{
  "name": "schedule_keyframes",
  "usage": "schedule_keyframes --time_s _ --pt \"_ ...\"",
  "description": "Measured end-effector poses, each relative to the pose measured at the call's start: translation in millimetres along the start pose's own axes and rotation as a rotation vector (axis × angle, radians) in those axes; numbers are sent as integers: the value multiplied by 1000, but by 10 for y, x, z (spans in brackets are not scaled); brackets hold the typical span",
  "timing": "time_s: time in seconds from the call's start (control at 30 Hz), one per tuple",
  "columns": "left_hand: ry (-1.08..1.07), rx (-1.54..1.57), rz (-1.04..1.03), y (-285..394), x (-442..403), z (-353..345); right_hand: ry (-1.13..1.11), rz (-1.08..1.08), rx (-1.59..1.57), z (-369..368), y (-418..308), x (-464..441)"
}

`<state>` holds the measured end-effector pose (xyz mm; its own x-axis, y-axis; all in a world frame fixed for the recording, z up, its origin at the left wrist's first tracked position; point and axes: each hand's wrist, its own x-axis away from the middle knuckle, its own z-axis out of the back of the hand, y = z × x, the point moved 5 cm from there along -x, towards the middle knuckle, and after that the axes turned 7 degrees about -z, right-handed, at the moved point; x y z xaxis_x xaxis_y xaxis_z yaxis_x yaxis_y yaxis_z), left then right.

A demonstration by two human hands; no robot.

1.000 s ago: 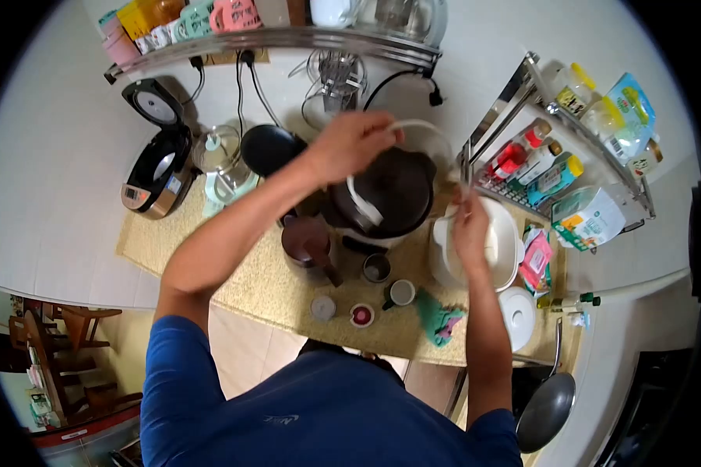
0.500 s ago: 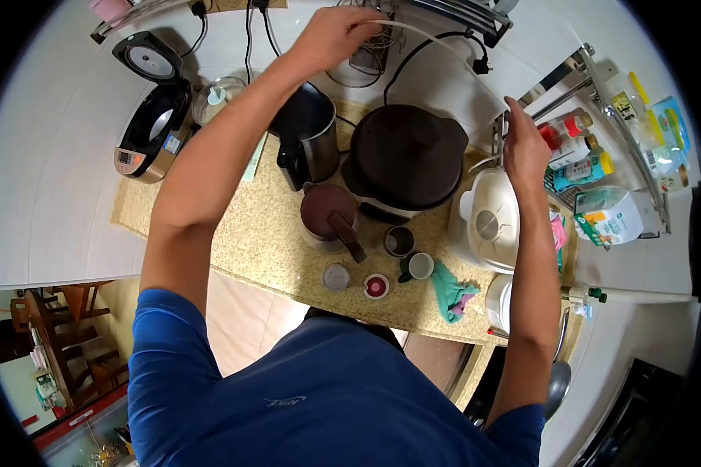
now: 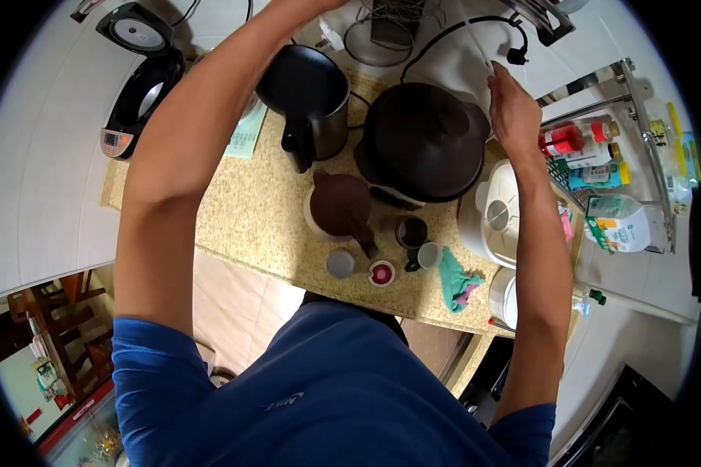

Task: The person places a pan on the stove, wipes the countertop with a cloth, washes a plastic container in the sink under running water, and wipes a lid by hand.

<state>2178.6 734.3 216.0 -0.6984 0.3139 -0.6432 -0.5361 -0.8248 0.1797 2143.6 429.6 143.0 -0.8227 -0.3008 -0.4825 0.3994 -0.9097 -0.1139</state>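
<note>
My left hand (image 3: 319,3) is cut off by the top edge, so its fingers are hidden. Just below it a white plug (image 3: 331,35) shows in front of the wall. At the upper right my right hand (image 3: 516,109) is closed, with a thin white power cord (image 3: 478,45) at its fingertips. Beneath that hand stands a white appliance (image 3: 481,210) with a pale inner tray, partly behind my forearm. A dark brown lidded cooker (image 3: 424,144) sits to the left of it, between my arms.
A steel kettle (image 3: 323,117) and a brown-lidded jug (image 3: 341,204) stand left of the cooker. Small cups (image 3: 411,232), a red-centred lid (image 3: 382,273) and a green cloth (image 3: 456,282) lie near the front edge. An open rice cooker (image 3: 144,97) is far left; a bottle rack (image 3: 592,156) hangs right.
My left hand has risen almost out of view, and the white plug has come into sight below it. My right hand has shifted slightly up and left, still on the cord. The view has shifted.
</note>
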Motion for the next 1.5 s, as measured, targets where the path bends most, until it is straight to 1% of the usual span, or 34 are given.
schedule_keyframes --time_s 0.07,0.1,0.17,0.23,0.3,0.33,0.43,0.5,0.57,0.63,0.67,0.7,0.77,0.8,0.83,0.9,0.93,0.97,1.0,1.03,1.07,1.1,1.13,1.17,1.2,1.23,1.27,1.3,1.37,1.43,1.47,1.5 --pt "124 8 35 143 9 31 1 -11 -24 -17 11 8" --pt "121 12 28 261 25 36 3 -19 -22 -23 7 25" --pt "102 510 368 308 86 -10 22 24 -48 -32 -73 29" --pt "111 458 352 333 65 -74 36 44 -69 -75 -105 17" --pt "191 570 408 282 43 -135 53 69 -90 -86 -156 -4" --pt "192 569 406 262 31 -157 52 89 -60 -95 -188 -14" --pt "205 489 403 190 -32 -223 50 119 -43 -93 -231 -84" --pt "235 698 716 1 4 -379 47 124 -50 -106 -200 -135" --pt "236 673 721 -54 -27 -445 -56 39 75 -204 -87 -219" --pt "27 275 768 -138 -20 -432 -78 -13 120 -266 9 -288" --pt "6 -19 456 -283 -73 -509 -104 -55 156 -302 84 -324" --pt "10 -16 442 -364 -37 -543 -93 -64 160 -343 152 -345" --pt "-93 -161 343 -467 30 -615 -185 -61 163 -477 232 -358" --pt "106 -137 243 -466 69 -583 -243 -74 177 -448 159 -345" --pt "111 -145 249 -548 97 -625 -241 -64 174 -373 118 -292" --pt "125 41 257 -354 162 -494 -184 40 111 -288 53 -189" --pt "225 23 169 -249 185 -411 -169 30 90 -343 129 -166" --pt "213 226 376 41 201 -232 -129 6 36 -278 134 -123" --pt "255 195 270 112 238 -157 -137 -41 61 -322 227 -122" --pt "274 226 265 123 283 -143 -19 16 16 -260 243 -86" --pt "303 181 241 182 328 -98 -111 -54 25 -160 204 -97" --pt "279 243 260 212 358 -35 -54 -99 -64 -198 320 -92" --pt "293 155 175 175 368 -23 -59 -151 -182 -148 362 -75" --pt "362 126 95 188 407 26 -160 -307 -210 -105 412 -46" --pt "455 12 -77 220 436 128 -60 -299 -336 -205 620 2" --pt "538 -101 -251 259 487 206 -86 -329 -411 -127 593 46" --pt "546 -125 -234 175 505 232 -30 -258 -387 -72 556 71" --pt "458 -325 -207 68 503 203 -23 -210 -305 6 470 91" --pt "368 -536 -148 -201 654 206 -2 -178 -341 58 365 105" --pt "236 -395 266 -692 829 169 -80 -292 -412 -34 535 99" --pt "251 -397 278 -794 866 241 -122 -310 -451 -51 539 94" --pt "56 -195 395 -968 928 204 -139 -281 -459 -70 513 73"
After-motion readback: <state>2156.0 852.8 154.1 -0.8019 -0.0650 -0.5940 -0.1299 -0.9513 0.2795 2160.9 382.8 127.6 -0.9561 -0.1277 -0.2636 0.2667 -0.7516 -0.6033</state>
